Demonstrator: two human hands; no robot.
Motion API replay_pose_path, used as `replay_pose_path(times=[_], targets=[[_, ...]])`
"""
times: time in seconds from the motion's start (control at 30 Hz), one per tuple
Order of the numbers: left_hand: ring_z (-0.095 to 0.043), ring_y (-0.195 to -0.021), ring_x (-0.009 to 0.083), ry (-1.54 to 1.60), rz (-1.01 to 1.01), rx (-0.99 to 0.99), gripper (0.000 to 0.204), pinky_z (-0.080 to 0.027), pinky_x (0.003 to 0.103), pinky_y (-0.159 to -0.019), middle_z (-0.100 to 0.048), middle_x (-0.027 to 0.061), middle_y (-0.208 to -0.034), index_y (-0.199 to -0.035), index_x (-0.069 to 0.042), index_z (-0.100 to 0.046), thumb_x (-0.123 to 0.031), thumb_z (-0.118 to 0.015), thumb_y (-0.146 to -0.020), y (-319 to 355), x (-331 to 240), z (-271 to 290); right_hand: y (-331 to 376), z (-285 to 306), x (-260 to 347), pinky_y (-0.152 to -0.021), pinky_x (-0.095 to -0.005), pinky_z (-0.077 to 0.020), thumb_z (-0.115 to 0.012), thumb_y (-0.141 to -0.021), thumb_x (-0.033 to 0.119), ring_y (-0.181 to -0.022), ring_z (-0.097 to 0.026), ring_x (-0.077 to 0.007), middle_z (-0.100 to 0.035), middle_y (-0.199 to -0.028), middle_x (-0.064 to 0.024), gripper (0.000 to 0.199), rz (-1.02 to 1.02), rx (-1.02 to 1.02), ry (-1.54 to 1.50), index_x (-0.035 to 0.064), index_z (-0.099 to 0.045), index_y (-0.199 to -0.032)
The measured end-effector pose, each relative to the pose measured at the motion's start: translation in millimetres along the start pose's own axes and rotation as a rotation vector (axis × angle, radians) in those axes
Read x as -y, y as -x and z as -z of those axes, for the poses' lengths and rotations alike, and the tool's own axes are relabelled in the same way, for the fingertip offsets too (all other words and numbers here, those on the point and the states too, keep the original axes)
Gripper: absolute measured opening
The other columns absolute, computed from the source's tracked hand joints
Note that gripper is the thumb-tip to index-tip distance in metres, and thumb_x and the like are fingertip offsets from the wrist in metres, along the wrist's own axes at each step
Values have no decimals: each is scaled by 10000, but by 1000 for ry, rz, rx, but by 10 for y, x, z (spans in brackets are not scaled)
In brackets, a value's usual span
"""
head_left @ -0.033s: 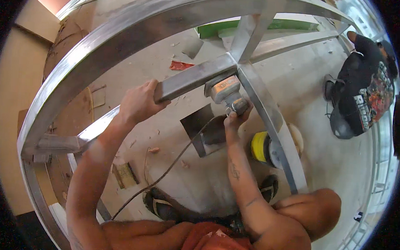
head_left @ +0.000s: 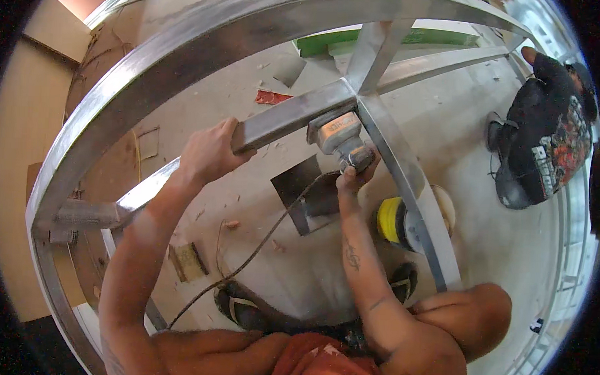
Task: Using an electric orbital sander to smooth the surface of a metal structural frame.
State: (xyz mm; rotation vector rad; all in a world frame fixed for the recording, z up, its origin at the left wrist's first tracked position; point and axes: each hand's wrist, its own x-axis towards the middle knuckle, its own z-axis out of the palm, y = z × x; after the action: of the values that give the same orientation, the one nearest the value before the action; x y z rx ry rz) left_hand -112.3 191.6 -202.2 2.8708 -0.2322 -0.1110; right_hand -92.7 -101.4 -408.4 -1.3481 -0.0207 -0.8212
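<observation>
My right hand (head_left: 356, 176) grips the rear end of an orange and grey corded power sander (head_left: 340, 133), its fingers partly hidden behind it. The sander's flat pad rests against the side of a square metal bar (head_left: 296, 114), close to a welded corner. A dark cord (head_left: 262, 242) runs from the tool down to the lower left. Farther left, my left hand (head_left: 208, 154) is wrapped around the same bar. The bar belongs to a large silvery metal frame (head_left: 206, 39) that curves around me in this wide view.
A person in a black printed shirt (head_left: 553, 130) crouches at the right. Behind the frame's right-hand bar lies a round yellow and grey object (head_left: 391, 220). Dark sheets (head_left: 306, 194), a red scrap (head_left: 272, 97) and a green strip (head_left: 338, 42) lie on the dusty floor.
</observation>
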Motion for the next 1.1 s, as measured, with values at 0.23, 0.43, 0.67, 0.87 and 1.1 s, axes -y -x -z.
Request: replay_pose_path(times=[0.23, 0.43, 0.67, 0.87, 1.1], targets=[[-672, -916, 437, -21, 5, 15, 551, -526, 514, -770, -689, 212, -1020, -1078, -45, -555, -469, -781, -808, 23, 49, 34, -221, -242, 313, -960, -410, -480, -672, -794, 737, -1123, -556, -268, -544, -1221, -148, 982, 199, 3, 87, -48, -466, -1347], [-660, -976, 434, 105, -68, -30, 496, -512, 494, -838, -669, 244, -1072, -1175, -26, -576, -477, -560, -969, 26, 111, 1, 123, -203, 380, -973, -437, -491, -777, -782, 601, -1163, -559, -282, -526, -1298, -157, 911, 39, 55, 58, 4, -441, -1383], [-627, -957, 338, 668, 3, -148, 472, -474, 396, -869, -642, 197, -1025, -1129, -20, -619, -421, -378, -1068, -1, 218, -132, 652, -320, 539, -760, -405, -569, -951, -632, 405, -867, -679, -303, -660, -1002, -126, 854, 269, 426, 90, 106, -532, -1313], [-622, -942, 281, 576, -41, -186, 392, -476, 373, -852, -644, 159, -995, -1091, -11, -629, -327, -397, -1078, 28, 261, -33, 759, -491, 664, -690, -353, -565, -980, -563, 431, -805, -669, -239, -662, -952, -63, 846, 191, 385, 71, 129, -585, -1247], [-646, -987, 321, 328, -85, -313, 171, -543, 423, -747, -664, 140, -1040, -1071, -43, -615, -157, -633, -945, 81, 111, -61, 179, -152, 665, -964, -394, -501, -841, -684, 196, -1146, -551, -245, -504, -1279, -131, 882, 35, 251, 149, 74, -372, -1420]])
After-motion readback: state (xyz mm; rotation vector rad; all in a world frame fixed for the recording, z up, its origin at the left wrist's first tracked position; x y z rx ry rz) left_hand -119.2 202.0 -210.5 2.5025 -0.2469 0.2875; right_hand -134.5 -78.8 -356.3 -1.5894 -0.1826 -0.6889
